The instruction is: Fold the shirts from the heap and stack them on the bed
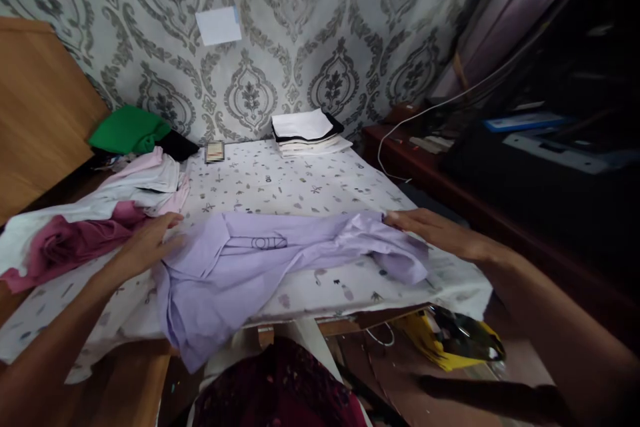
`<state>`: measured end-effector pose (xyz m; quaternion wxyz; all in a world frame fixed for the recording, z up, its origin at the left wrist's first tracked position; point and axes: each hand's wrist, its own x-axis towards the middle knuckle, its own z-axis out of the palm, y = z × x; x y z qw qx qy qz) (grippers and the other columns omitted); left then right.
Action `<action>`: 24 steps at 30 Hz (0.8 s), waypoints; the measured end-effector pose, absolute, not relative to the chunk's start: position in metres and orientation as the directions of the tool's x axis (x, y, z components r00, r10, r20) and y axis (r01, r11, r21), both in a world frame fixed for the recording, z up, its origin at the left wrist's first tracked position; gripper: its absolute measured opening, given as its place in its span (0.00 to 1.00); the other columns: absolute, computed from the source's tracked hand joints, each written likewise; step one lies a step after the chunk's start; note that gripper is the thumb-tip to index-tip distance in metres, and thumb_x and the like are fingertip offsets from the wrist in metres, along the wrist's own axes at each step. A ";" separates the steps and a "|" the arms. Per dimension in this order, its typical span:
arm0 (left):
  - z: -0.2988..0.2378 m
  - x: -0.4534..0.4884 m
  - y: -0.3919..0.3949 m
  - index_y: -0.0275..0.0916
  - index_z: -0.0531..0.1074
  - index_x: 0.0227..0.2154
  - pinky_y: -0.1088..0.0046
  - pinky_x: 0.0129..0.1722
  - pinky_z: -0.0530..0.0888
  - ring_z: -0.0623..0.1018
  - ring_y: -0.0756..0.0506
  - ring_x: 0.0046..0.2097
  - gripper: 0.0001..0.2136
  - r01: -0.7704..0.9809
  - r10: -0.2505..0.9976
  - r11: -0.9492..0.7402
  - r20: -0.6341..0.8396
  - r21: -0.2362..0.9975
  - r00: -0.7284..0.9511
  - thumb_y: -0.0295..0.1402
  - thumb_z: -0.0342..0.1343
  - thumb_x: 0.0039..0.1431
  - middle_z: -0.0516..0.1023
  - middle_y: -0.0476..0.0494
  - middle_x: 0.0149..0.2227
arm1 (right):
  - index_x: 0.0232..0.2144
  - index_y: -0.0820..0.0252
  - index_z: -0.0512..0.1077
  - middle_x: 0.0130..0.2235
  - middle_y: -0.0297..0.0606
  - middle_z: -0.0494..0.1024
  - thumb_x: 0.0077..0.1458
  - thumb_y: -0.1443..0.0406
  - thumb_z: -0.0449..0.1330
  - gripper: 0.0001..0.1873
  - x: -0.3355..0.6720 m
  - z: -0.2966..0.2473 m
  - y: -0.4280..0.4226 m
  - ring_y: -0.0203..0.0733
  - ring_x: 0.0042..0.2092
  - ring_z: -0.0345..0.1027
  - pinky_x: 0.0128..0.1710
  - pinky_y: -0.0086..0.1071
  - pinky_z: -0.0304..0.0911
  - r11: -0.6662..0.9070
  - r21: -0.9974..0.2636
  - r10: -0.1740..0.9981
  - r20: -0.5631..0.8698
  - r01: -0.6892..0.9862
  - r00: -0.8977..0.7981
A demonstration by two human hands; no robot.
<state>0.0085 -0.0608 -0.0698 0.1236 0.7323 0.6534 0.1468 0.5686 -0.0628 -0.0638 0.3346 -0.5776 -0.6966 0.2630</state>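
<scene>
A lavender shirt [260,260] with dark outlined lettering stretches across the front of the cloth-covered table [250,193], partly folded and wrinkled. Its lower left part hangs over the front edge. My left hand [153,240] is at the shirt's left end, fingers extended and somewhat apart, their tips slightly blurred; whether they touch the fabric is unclear. At the upper right edge, my right hand [425,227] has its fingertips closed on the fabric. A loose part of the shirt lies below that hand.
Left of the shirt lie a maroon garment [80,240], white and pink clothes [145,177] and a green cloth [130,130]. A folded stack [307,130] and a small framed card [215,152] sit at the back. A yellow bag [445,340] stands below, right.
</scene>
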 end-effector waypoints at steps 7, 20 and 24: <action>-0.073 0.066 -0.048 0.43 0.72 0.48 0.61 0.51 0.70 0.75 0.38 0.49 0.21 0.920 0.928 -0.360 -0.046 0.154 0.370 0.50 0.49 0.59 0.76 0.40 0.48 | 0.37 0.57 0.76 0.39 0.41 0.79 0.39 0.49 0.67 0.25 0.548 -0.080 -0.029 0.49 0.42 0.72 0.40 0.37 0.67 0.049 -0.712 0.998 0.000 0.700 -0.070; 0.009 0.023 0.036 0.40 0.65 0.33 0.72 0.33 0.71 0.73 0.45 0.35 0.10 0.890 0.970 -0.068 0.237 0.451 -0.046 0.41 0.49 0.53 0.73 0.46 0.33 | 0.31 0.58 0.78 0.30 0.36 0.79 0.40 0.59 0.69 0.14 0.558 -0.038 0.087 0.41 0.32 0.70 0.31 0.33 0.66 0.208 -0.917 0.890 0.321 0.339 0.322; 0.018 0.031 0.084 0.36 0.68 0.41 0.62 0.43 0.73 0.76 0.39 0.42 0.10 0.984 0.964 0.118 0.223 0.132 -0.146 0.30 0.46 0.59 0.77 0.38 0.40 | 0.35 0.61 0.78 0.36 0.40 0.80 0.47 0.64 0.62 0.11 0.537 -0.026 0.179 0.44 0.38 0.72 0.39 0.38 0.69 0.273 -0.856 0.837 0.437 0.440 0.331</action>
